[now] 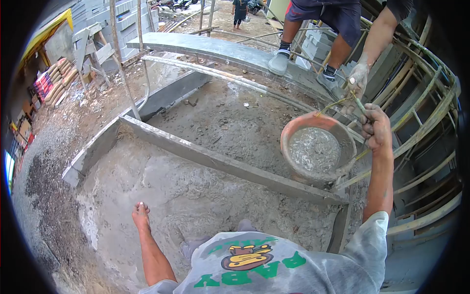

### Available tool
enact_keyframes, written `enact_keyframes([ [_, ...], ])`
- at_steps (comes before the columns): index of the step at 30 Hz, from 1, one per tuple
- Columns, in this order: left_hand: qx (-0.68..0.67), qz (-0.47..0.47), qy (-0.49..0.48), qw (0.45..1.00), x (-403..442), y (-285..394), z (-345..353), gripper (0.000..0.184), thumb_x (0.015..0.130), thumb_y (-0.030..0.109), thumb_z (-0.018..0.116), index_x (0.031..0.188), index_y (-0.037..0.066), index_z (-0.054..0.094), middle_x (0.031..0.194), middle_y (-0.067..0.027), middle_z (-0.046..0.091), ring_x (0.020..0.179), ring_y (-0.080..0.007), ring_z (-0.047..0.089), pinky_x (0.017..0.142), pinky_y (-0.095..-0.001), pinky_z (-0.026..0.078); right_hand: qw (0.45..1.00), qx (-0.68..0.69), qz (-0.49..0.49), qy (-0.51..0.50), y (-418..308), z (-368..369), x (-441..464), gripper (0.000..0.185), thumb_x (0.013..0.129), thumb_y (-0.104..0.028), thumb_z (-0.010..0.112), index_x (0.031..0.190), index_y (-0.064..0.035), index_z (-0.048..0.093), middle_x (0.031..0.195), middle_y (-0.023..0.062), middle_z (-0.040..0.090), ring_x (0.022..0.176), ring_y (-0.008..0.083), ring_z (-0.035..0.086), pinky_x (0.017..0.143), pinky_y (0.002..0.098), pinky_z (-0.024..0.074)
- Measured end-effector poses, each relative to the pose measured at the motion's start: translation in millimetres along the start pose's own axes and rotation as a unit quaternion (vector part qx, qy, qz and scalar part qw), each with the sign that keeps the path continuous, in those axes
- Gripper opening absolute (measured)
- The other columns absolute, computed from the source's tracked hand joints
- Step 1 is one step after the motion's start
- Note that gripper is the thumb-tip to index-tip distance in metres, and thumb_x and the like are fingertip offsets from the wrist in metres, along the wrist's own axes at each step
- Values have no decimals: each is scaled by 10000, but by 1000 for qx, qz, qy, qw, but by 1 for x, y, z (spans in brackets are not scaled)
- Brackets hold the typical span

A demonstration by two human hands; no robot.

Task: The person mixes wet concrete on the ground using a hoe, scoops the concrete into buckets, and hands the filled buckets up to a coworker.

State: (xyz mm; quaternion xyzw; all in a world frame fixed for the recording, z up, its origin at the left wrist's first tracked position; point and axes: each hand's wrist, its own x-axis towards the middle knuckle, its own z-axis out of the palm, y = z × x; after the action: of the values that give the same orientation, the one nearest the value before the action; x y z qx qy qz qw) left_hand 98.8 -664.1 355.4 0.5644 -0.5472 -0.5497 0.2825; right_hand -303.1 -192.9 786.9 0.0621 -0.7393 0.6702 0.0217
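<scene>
At the right, an orange bucket (290, 134) smeared with grey cement holds wet mortar (316, 147). A yellowish cord-like handle (333, 104) rises from its rim, with a pale green sleeve at its upper end. My right hand (376, 126) is raised beside the bucket, fingers curled round that sleeve. Just above, a co-worker's cement-covered hand (358, 81) reaches down to the same handle. Low at the left, my left hand (141, 214) hangs over the wet cement (186, 201) with its fingers curled in. Nothing shows in it.
A board (220, 164) divides the cement bed. The co-worker stands on a plank (205, 49) across scaffold poles (254, 87). Curved bamboo and metal poles (426, 122) crowd the right side. Cement bags (59, 78), grey blocks (127, 29) and another person (239, 12) are farther back.
</scene>
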Motion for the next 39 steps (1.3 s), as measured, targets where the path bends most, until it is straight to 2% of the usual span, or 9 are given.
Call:
enact_keyframes([
  [7, -62, -184, 184, 963, -54, -69, -121, 365, 897, 317, 530, 1153, 57, 514, 826, -37, 623, 643, -122, 581, 485, -225, 348, 998, 2, -58, 28, -24, -91, 207, 165, 895, -169, 437, 983, -108, 563, 654, -20, 522, 423, 43, 332, 385, 190, 256],
  [9, -44, -221, 187, 956, -61, -97, -150, 429, 889, 378, 524, 1205, 91, 476, 943, -46, 631, 776, -175, 612, 624, -333, 425, 982, -80, -88, 147, -18, -130, 278, 286, 832, -258, 565, 1019, -46, 610, 872, 73, 646, 649, 112, 569, 545, 257, 427],
  [13, -65, -259, 213, 940, -57, -105, -162, 397, 893, 322, 538, 1179, 52, 480, 850, -46, 627, 672, -147, 601, 503, -272, 380, 728, -480, -159, 462, -24, -54, 225, 612, 697, -415, 706, 1142, -13, 584, 1094, 151, 617, 989, 291, 596, 883, 387, 449],
  [17, -43, -304, 135, 942, -16, -113, -164, 360, 893, 292, 537, 1147, 39, 499, 858, -62, 624, 691, -148, 611, 490, -247, 379, 828, -436, -277, 218, 75, 53, 133, 469, 815, -275, 639, 1159, 22, 526, 1108, 150, 579, 1010, 241, 550, 892, 329, 402],
  [20, 56, -287, -6, 956, 34, -108, -185, 388, 888, 352, 526, 1178, 95, 501, 941, -46, 633, 782, -154, 606, 636, -319, 403, 920, -388, -47, -12, 179, 108, 45, 397, 832, -224, 607, 1139, 16, 531, 1022, 105, 587, 864, 186, 562, 748, 285, 436],
  [24, 115, -218, -59, 967, 119, -73, -220, 364, 887, 348, 528, 1149, 96, 517, 937, -39, 633, 786, -143, 601, 646, -309, 405, 867, -446, 156, -161, 267, 153, -80, 354, 784, -228, 608, 1051, 4, 586, 860, 97, 631, 647, 164, 588, 596, 296, 463],
  [32, 103, -188, -48, 976, 190, 22, -225, 373, 882, 368, 541, 1141, 101, 508, 917, -33, 625, 780, -142, 593, 658, -298, 396, 781, -362, 482, -162, 467, 158, -267, 276, 769, -166, 555, 975, 15, 577, 787, 122, 610, 610, 222, 615, 461, 335, 458],
  [38, 212, -199, -199, 936, 219, 18, -149, 298, 877, 349, 557, 1067, 127, 504, 809, -14, 622, 660, -119, 582, 533, -248, 361, 771, -459, 349, -271, 524, 214, -350, 305, 700, -231, 540, 827, 26, 641, 887, 214, 642, 782, 296, 651, 702, 378, 514],
  [39, 237, -190, -230, 925, 230, 23, -129, 279, 877, 343, 558, 1048, 128, 507, 796, -12, 622, 647, -116, 580, 520, -245, 356, 779, -453, 388, -192, 510, 234, -349, 325, 687, -242, 534, 839, 22, 649, 903, 222, 640, 839, 312, 644, 753, 379, 504],
])
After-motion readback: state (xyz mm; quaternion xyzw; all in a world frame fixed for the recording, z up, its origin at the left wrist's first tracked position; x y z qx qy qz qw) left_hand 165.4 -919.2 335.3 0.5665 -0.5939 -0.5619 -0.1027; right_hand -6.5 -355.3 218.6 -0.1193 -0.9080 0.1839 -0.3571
